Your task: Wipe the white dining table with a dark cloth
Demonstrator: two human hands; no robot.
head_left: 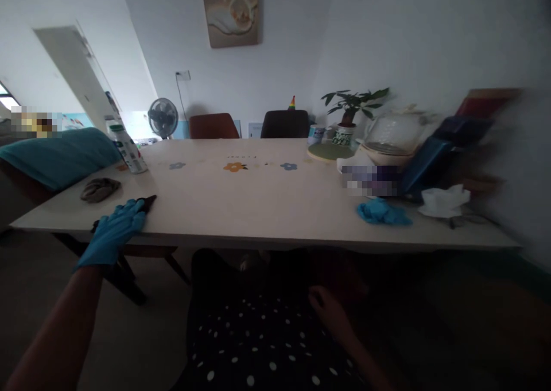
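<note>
Gloved left hand flat on a dark cloth at the tabletop's near edge

From my remote seat I have the left hand (120, 225) in a blue glove, laid over a dark cloth (149, 202); its fingers are extended, wide rather than clenched, and the cloth pokes out past the fingertips and on the other side of the hand; it lies near the left end of the tabletop (258, 207), close to the front edge. I see the right hand (326, 304) bare, low by the polka-dot clothing (258, 345), its fingers bent; it is too dark and soft for me to tell whether it holds anything.

Just beyond the gloved hand sits a crumpled grey-brown cloth (100, 190); past that stands a white bottle (128, 148); flower prints, the orange one (235, 167) at the middle, run across the tabletop. Well off to the right I find a crumpled blue glove (383, 212), with white tissue (445, 200) beside it; behind them are a glass pot (394, 132), a round green mat (327, 152) and a potted plant (344, 135); beyond the far edge stand two chairs, one brown (213, 126), one dark (284, 124), and a fan (163, 117).
</note>
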